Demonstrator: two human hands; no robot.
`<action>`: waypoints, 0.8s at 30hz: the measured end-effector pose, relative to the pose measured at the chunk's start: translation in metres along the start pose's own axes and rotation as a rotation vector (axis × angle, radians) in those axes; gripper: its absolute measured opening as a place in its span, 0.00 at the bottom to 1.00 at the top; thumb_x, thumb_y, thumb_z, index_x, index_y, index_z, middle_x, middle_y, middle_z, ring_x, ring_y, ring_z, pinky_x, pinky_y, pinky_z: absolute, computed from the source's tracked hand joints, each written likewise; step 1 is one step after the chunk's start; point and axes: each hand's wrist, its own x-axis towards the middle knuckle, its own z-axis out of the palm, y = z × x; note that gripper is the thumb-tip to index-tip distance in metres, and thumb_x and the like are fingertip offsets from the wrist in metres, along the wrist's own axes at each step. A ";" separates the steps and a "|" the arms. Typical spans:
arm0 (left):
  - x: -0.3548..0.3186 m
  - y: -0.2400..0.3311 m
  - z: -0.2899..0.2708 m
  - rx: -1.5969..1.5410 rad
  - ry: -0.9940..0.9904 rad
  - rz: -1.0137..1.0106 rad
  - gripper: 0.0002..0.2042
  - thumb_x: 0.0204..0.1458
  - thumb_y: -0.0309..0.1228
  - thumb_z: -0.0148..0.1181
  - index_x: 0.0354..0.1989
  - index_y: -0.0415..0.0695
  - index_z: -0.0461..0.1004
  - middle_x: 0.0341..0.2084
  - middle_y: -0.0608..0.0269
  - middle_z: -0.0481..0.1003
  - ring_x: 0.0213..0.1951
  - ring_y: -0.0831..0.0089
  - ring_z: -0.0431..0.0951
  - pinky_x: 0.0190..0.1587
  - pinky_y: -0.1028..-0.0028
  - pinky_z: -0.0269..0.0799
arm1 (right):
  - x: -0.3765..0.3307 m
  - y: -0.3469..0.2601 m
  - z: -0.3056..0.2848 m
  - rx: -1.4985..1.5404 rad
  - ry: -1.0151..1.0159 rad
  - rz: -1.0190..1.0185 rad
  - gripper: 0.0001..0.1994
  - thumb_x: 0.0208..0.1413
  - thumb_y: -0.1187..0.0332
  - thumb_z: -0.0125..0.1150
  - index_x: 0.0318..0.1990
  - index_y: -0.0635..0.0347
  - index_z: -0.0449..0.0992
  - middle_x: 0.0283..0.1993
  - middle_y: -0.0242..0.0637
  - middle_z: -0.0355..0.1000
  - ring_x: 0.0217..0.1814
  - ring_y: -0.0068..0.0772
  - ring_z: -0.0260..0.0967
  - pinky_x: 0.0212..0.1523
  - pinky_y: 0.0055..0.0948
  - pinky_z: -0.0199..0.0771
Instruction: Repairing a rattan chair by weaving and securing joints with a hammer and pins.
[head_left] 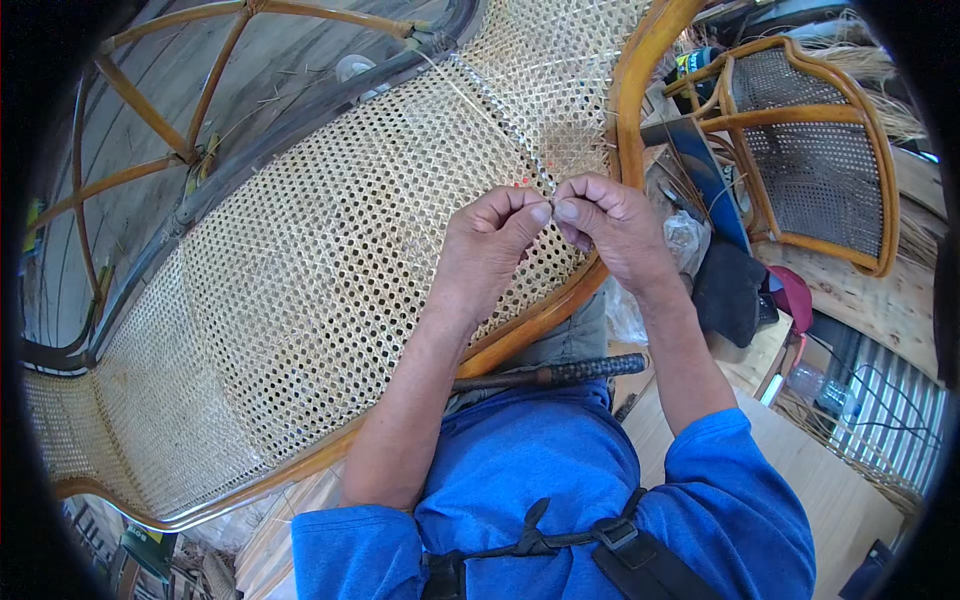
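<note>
My left hand (490,240) and my right hand (615,230) meet over the woven cane panel (320,270), thumbs and forefingers pinched almost tip to tip. Whatever lies between the fingertips is too small to make out. A narrow dark-and-pale strip (510,122) runs down across the weave and ends at the fingers. Beside it a thin pale strand (465,95) lies on the panel. Curved brown rattan poles frame the panel, and the near rail (545,320) passes below my wrists.
A rod with a black textured grip (600,368) lies across my lap. At the right stands a rattan chair (815,150) with a mesh back. Near it are a clear plastic bag (685,240), a maroon cap (790,297) and a plastic bottle (820,385). Bare rattan framework (190,150) rises at far left.
</note>
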 end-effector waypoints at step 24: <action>-0.024 -0.005 0.012 -0.131 0.244 0.202 0.08 0.54 0.32 0.62 0.37 0.41 0.77 0.25 0.70 0.75 0.24 0.85 0.66 0.28 0.84 0.62 | -0.009 0.024 0.049 -0.225 0.353 -0.318 0.08 0.59 0.74 0.54 0.44 0.67 0.72 0.30 0.33 0.71 0.32 0.21 0.69 0.34 0.21 0.70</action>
